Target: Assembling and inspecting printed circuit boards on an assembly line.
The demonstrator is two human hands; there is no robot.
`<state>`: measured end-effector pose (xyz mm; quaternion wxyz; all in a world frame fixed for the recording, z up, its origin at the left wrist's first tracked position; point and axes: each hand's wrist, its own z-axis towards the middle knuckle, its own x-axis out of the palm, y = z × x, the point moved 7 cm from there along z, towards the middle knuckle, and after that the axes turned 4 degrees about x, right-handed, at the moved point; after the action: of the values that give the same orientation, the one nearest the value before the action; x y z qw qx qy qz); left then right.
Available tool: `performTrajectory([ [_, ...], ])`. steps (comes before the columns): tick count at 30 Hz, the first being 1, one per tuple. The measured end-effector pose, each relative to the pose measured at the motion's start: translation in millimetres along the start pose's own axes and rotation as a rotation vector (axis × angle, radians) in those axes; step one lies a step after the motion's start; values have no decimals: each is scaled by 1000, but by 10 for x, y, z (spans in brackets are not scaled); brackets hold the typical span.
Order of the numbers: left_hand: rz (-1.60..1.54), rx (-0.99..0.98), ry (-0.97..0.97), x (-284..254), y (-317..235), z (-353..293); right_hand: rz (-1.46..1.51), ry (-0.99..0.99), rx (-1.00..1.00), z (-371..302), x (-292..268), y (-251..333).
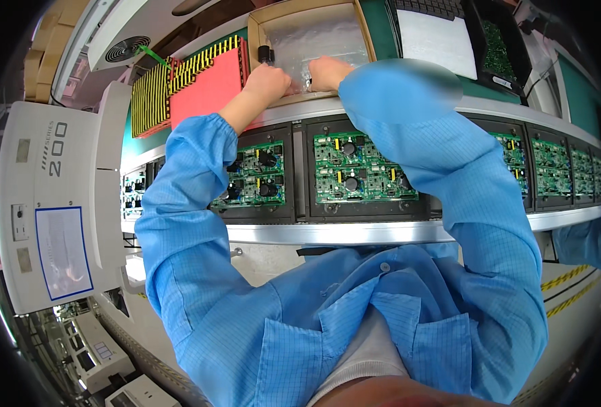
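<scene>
Two blue sleeves (198, 183) reach over a silver rail (341, 234) and a row of black trays (365, 211) carrying green circuit boards (331, 166). Beyond, by the near edge of a green table (384, 34), stands an open cardboard box (366, 34). At the box's near left corner is the left hand (270, 83), fingers curled; whether they grip anything is unclear. Over the box's near side, the right hand (329, 72) bends its fingers down toward clear plastic (334, 41) inside; a grip there cannot be made out either. Just left of the box sits a red panel (209, 91) beside yellow-and-black strips (151, 98). Dark cylindrical parts (265, 54) sit by the box's left wall, just past the left hand. Toward the table's right end lies a white sheet (436, 41).
</scene>
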<state>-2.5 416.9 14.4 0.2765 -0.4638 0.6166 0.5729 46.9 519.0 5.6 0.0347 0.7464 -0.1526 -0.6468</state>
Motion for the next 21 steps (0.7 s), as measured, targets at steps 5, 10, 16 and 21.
performTrajectory([
  [5, -188, -135, 21, 158, 176, -25, 444, -92, -186, -61, 52, -277],
  [10, -416, -37, 196, -40, 26, -72, 1409, 133, -105, -1175, -410, -442],
  [16, -710, -174, -123, -159, 272, -30, 1026, -264, -10, -2754, -754, -1461],
  [21, -1062, -59, -469, -964, -344, 187, 1316, -601, 320, -4029, -268, -2779],
])
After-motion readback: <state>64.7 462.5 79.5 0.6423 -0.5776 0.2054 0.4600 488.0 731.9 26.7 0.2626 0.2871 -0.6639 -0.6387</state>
